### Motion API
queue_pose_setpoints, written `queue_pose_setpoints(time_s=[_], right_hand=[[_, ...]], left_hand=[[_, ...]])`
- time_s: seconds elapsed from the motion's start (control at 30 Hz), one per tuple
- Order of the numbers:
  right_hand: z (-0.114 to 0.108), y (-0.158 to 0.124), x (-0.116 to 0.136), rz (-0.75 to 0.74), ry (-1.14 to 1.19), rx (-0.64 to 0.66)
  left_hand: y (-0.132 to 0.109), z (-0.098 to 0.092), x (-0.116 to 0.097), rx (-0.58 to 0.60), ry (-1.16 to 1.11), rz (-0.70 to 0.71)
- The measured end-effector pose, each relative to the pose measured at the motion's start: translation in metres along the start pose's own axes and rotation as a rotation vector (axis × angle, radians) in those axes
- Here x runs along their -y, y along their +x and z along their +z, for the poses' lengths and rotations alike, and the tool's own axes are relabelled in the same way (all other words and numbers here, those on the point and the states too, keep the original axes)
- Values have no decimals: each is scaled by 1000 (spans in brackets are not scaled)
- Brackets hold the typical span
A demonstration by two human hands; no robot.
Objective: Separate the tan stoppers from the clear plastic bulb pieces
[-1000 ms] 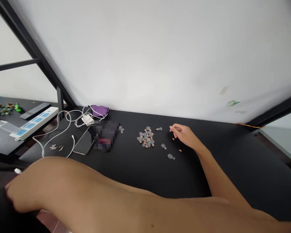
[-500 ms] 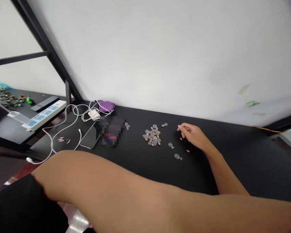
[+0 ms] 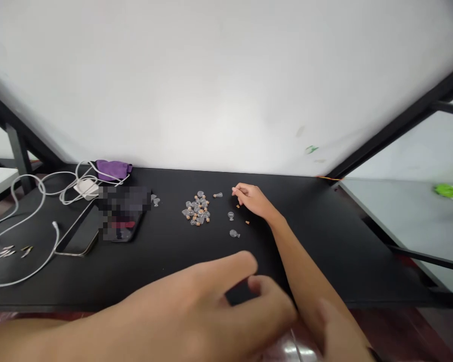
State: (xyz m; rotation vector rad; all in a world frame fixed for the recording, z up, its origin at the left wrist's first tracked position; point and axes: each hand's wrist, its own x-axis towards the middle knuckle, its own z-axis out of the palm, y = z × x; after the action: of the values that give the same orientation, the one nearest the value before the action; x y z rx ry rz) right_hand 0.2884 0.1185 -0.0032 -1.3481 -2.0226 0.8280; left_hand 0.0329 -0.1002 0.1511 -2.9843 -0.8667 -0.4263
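My view has swung right since the last frames, so the pile of small corked glass bottles [image 3: 197, 210] now sits left of center on the black table [image 3: 362, 241]. The bottles and corks themselves look unmoved relative to one another.

The right hand [image 3: 251, 198] stays just right of the pile, its fingers drawn together and resting at the table. I can't make out whether they pinch anything, since the pieces there are tiny. Beside those fingers lies a loose cork [image 3: 237, 206], with another cork [image 3: 246, 222] just below the hand. Two loose bottles [image 3: 231, 215] lie nearby, and a third bottle [image 3: 218, 194] lies at the pile's far edge.

The left hand [image 3: 211, 296] has swung into the middle of my view, well in front of the pile, its fingers half curled. It's motion-blurred, and I see nothing in it, though I can't be sure. A blurred shape [image 3: 334, 327] overlaps the right forearm at the bottom edge; I can't tell what it is.

Left of the pile, a pixelated patch [image 3: 124, 211] hides whatever lies on a phone [image 3: 83, 241]. Beyond that are a white cable [image 3: 26, 201] and a purple pouch [image 3: 112, 170].
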Motion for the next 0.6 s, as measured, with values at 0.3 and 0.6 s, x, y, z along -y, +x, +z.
queue_pose_setpoints(time_s=[0.3,0.6], right_hand=[[2,4,-4,-39,-21,0],[2,5,-4,-1,-37,32]], left_hand=[[31,82,108,-307,-327,-345],[33,141,160,-670,-666,-662]])
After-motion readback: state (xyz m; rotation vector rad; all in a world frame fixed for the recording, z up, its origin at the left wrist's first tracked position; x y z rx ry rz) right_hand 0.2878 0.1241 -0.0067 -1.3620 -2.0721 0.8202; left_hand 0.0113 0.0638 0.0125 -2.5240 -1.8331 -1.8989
